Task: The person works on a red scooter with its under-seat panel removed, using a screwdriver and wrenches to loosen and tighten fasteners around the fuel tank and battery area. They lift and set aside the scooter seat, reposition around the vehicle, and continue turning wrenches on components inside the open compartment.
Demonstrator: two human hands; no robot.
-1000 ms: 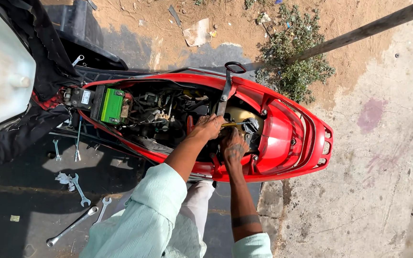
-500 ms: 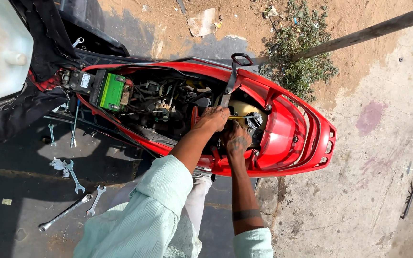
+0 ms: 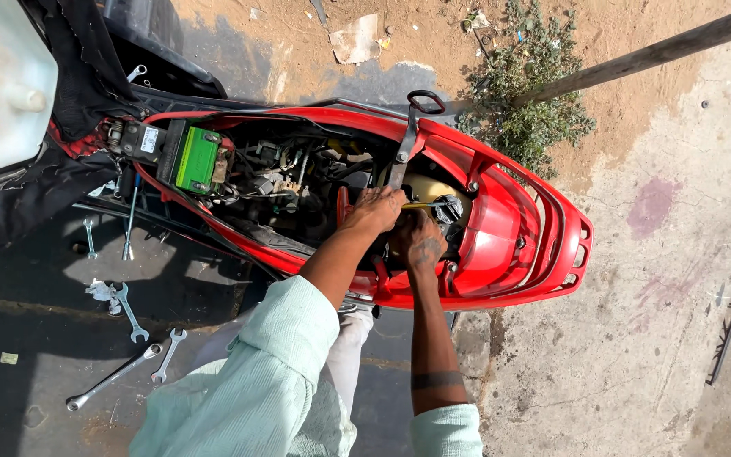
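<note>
Dirt yard — both hands inside scooter, fingertips hidden.

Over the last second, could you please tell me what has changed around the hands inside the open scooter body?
Very little. Only the view drifted slightly; nothing was taken up or let go. The left hand and right hand stay close together inside the red scooter body, on a yellow-handled tool. The green battery and the wrenches on the ground have not moved.
</note>
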